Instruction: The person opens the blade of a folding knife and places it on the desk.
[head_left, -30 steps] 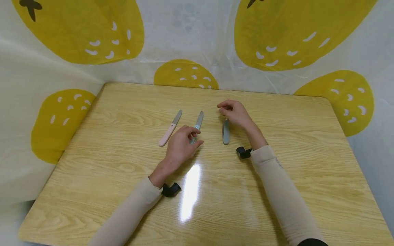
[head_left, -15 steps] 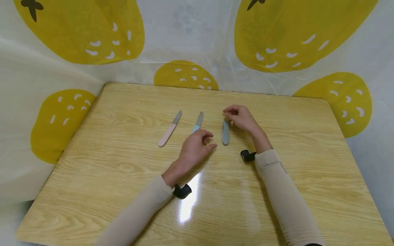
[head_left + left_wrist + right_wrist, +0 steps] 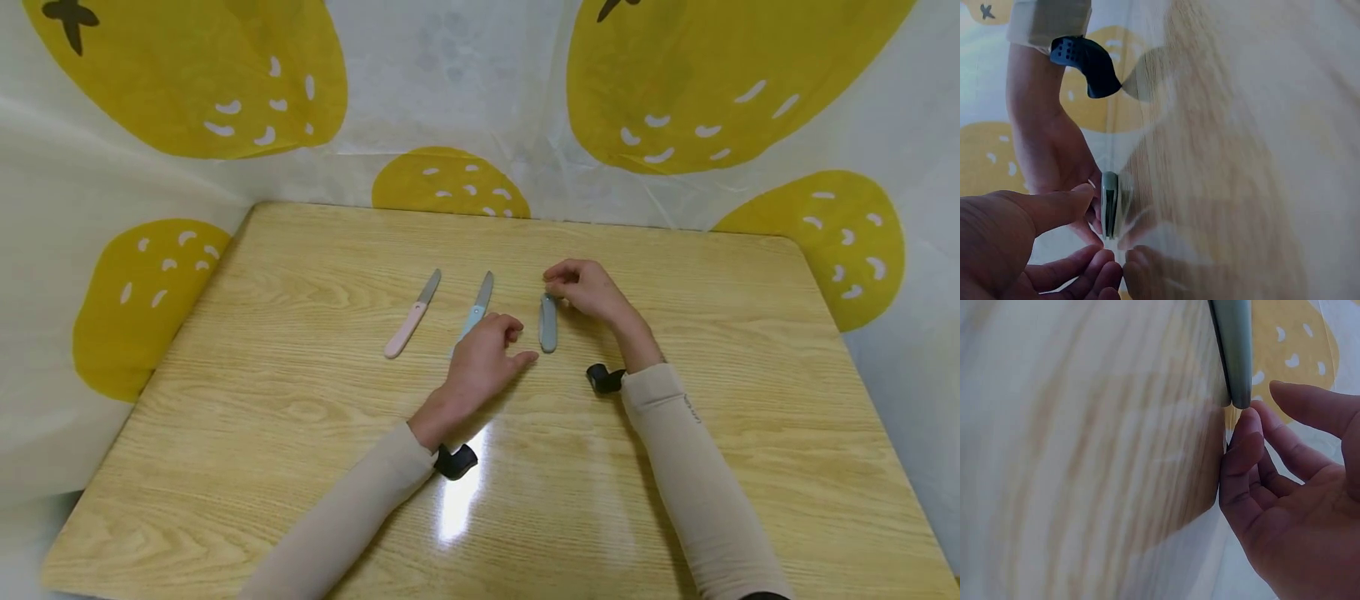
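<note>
A folded knife with a grey-green handle (image 3: 548,327) lies on the table between both hands. At its far end is my right hand (image 3: 592,290); the right wrist view has those fingertips right at the knife's end (image 3: 1240,356), with the thumb held apart. My left hand (image 3: 483,358) hovers just left of the folded knife, thumb and fingers spread towards it and nothing between them. A light blue knife (image 3: 477,315), blade out, lies partly hidden behind the left hand. Farther left, a pink-handled knife (image 3: 405,332) also lies unfolded, blade pointing away.
The wooden table (image 3: 247,400) meets a white cloth (image 3: 457,75) with yellow fruit prints at the back and sides. Black wrist cameras stick out below each hand, one on the left wrist (image 3: 455,461) and one on the right wrist (image 3: 603,379).
My left hand has moved right, off the light blue knife's handle towards the folded knife. My right hand has shifted slightly right and nearer. The knives lie where they were.
</note>
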`<state>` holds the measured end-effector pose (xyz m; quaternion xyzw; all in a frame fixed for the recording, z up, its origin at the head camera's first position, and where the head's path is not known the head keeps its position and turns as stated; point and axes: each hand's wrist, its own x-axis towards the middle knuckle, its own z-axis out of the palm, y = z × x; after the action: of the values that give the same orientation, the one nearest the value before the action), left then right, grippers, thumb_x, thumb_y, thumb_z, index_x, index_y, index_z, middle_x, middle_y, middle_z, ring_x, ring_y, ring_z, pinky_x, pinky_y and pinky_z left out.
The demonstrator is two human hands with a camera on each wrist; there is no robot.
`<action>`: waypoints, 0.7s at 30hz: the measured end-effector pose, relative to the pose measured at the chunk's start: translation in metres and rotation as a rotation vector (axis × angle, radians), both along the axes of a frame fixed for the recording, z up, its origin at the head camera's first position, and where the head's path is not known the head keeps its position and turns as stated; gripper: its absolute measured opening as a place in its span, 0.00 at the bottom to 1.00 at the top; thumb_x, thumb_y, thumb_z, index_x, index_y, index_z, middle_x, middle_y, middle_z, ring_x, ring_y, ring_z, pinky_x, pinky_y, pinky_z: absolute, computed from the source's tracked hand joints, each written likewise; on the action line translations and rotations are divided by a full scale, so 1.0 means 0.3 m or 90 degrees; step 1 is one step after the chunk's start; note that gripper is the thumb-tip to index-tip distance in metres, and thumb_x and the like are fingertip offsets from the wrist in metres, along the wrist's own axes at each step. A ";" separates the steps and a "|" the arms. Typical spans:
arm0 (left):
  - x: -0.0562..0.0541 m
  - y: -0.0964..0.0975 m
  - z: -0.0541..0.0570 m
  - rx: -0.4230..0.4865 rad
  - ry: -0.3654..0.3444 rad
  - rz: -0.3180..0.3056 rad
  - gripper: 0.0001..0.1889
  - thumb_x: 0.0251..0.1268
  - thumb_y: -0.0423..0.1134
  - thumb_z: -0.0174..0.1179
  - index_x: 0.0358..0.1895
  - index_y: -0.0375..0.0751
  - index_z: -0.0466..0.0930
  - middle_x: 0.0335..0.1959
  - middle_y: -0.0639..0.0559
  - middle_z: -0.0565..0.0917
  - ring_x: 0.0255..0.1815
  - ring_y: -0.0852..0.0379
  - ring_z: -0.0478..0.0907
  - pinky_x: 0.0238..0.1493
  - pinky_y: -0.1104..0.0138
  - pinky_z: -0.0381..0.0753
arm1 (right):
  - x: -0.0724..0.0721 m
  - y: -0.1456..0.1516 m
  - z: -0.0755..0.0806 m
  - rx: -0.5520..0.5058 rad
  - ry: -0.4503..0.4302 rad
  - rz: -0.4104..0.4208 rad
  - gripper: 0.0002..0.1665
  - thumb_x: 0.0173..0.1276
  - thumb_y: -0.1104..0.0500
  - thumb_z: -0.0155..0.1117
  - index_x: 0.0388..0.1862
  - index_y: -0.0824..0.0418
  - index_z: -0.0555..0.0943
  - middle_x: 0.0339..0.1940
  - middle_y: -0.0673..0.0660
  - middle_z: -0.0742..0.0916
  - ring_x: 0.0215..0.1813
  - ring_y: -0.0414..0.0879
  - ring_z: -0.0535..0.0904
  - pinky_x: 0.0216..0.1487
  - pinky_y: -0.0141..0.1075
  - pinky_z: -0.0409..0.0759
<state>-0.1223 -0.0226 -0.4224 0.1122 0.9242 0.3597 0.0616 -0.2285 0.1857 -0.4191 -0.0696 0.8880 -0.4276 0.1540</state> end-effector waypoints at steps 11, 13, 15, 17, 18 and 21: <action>-0.008 0.048 0.001 -0.068 0.007 -0.008 0.26 0.63 0.53 0.74 0.55 0.40 0.82 0.48 0.49 0.83 0.47 0.54 0.81 0.45 0.61 0.85 | 0.014 -0.010 0.008 0.027 -0.002 0.012 0.18 0.80 0.57 0.60 0.61 0.66 0.83 0.51 0.66 0.86 0.43 0.50 0.80 0.38 0.29 0.76; -0.010 0.055 -0.002 -0.082 0.008 -0.002 0.26 0.63 0.55 0.75 0.55 0.40 0.82 0.48 0.49 0.83 0.48 0.53 0.82 0.45 0.61 0.85 | 0.016 -0.010 0.009 0.024 -0.005 0.012 0.18 0.79 0.58 0.61 0.61 0.67 0.83 0.51 0.67 0.86 0.43 0.51 0.80 0.38 0.29 0.76; -0.010 0.062 -0.004 -0.095 0.010 0.004 0.27 0.62 0.56 0.75 0.56 0.41 0.83 0.49 0.49 0.84 0.49 0.53 0.82 0.46 0.61 0.85 | 0.016 -0.010 0.009 0.021 -0.007 0.011 0.19 0.79 0.59 0.61 0.61 0.68 0.82 0.51 0.67 0.86 0.43 0.51 0.81 0.38 0.28 0.76; -0.010 0.068 -0.005 -0.104 0.012 0.009 0.28 0.62 0.58 0.74 0.56 0.42 0.83 0.49 0.50 0.84 0.49 0.53 0.82 0.45 0.61 0.85 | 0.018 -0.008 0.011 0.018 -0.009 0.007 0.19 0.78 0.59 0.61 0.61 0.68 0.82 0.51 0.68 0.86 0.43 0.51 0.81 0.39 0.27 0.77; -0.011 0.071 -0.005 -0.107 0.016 0.011 0.28 0.62 0.58 0.74 0.56 0.42 0.83 0.49 0.50 0.84 0.49 0.53 0.82 0.45 0.61 0.85 | 0.019 -0.008 0.014 0.016 -0.009 0.006 0.19 0.78 0.60 0.61 0.61 0.69 0.82 0.51 0.68 0.86 0.43 0.51 0.81 0.39 0.28 0.77; -0.013 0.078 -0.004 -0.110 0.030 0.017 0.28 0.61 0.58 0.75 0.55 0.42 0.83 0.49 0.50 0.84 0.48 0.53 0.82 0.43 0.62 0.84 | 0.021 -0.005 0.021 0.015 -0.008 0.004 0.18 0.78 0.60 0.62 0.60 0.69 0.82 0.51 0.68 0.86 0.42 0.51 0.82 0.39 0.28 0.77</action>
<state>-0.1263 0.0007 -0.4237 0.1027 0.9545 0.2763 0.0449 -0.2221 0.1842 -0.4128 -0.0674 0.8919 -0.4170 0.1618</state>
